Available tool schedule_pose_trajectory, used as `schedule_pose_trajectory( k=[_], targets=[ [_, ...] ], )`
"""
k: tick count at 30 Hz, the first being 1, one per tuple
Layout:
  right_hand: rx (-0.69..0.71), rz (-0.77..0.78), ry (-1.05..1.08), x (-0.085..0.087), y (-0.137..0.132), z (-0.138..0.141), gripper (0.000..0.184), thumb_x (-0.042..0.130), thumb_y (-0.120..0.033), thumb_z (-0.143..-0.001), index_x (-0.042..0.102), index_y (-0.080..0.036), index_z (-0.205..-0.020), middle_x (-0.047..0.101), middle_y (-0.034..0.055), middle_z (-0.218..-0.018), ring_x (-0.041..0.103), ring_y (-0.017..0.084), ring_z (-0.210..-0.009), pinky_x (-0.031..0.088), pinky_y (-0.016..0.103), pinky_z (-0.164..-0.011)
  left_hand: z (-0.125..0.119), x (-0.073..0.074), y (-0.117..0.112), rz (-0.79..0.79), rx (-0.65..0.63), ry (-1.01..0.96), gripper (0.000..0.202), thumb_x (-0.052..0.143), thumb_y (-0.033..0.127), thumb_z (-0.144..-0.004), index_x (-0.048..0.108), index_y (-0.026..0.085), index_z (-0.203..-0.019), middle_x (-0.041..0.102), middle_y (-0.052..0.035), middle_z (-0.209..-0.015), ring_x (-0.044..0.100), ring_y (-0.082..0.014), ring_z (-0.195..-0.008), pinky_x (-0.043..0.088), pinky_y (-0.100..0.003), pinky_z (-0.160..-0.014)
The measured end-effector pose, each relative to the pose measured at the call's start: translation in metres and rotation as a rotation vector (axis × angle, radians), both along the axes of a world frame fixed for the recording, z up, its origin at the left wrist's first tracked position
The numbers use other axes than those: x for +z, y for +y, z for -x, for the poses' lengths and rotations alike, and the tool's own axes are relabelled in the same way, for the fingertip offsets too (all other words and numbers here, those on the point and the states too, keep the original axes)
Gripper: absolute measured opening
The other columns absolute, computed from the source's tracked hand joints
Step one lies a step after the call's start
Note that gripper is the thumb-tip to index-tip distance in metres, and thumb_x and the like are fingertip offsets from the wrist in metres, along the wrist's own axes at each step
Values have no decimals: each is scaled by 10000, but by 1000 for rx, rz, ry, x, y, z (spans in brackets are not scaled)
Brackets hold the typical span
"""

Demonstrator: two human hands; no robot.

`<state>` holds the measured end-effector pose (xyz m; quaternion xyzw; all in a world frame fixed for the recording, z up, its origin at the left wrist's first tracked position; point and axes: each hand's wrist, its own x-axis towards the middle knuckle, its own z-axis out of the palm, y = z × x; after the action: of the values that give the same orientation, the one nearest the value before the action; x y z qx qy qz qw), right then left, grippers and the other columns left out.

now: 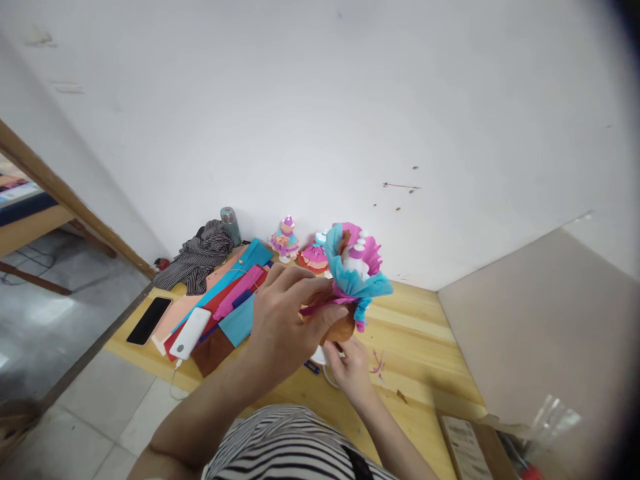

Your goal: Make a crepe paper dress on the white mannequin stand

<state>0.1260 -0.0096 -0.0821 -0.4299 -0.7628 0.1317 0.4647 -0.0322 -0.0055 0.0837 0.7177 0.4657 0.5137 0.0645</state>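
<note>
A crepe-paper doll (356,267) with blue, pink and white ruffles and an orange-brown lower part is held up over the table. My left hand (293,307) is closed on it, thumb and fingers pinching the pink band at its middle. Below, my right hand (351,367) is closed at the underside of the orange-brown part; its fingertips are partly hidden. Something white and round shows just beside the right fingers. Two more paper dolls, one in a purple hat (285,239) and one in a pink skirt (315,255), stand behind against the wall.
Coloured crepe-paper sheets (235,297), a white power bank (190,333) with a cable and a black phone (149,321) lie on the left. Behind them are striped cloth (200,257) and a flask (231,225). A cardboard box (467,448) is at the right; paper scraps (377,363) lie nearby.
</note>
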Motion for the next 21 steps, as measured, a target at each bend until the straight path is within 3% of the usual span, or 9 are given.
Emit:
schedule_pose_trajectory(
  k=[6, 11, 21],
  targets=[
    [4, -8, -12, -1, -2, -2, 247, 455, -234, -907, 556, -214, -683, 595, 28, -599, 535, 167, -543, 406, 268, -511, 3, 1, -2, -5, -73, 46, 91, 646, 237, -831, 733, 226, -806, 712, -37, -762, 584, -189, -752, 493, -335, -706],
    [9, -26, -9, -8, -2, -4, 288, 435, -250, -912, 513, -221, -637, 572, 23, -556, 518, 168, -514, 385, 267, -495, 10, 7, 0, 157, -225, -60, 93, 655, 208, -822, 730, 232, -772, 711, -28, -761, 588, -176, -767, 480, -317, -712],
    [111, -7, -19, 3, 0, -2, 309, 353, -254, -950, 507, -217, -684, 603, 48, -659, 556, 176, -613, 401, 266, -534, 18, 2, 17, 323, -233, -278, 118, 680, 136, -740, 732, 234, -699, 689, 4, -695, 573, -156, -703, 439, -274, -669]
  ],
)
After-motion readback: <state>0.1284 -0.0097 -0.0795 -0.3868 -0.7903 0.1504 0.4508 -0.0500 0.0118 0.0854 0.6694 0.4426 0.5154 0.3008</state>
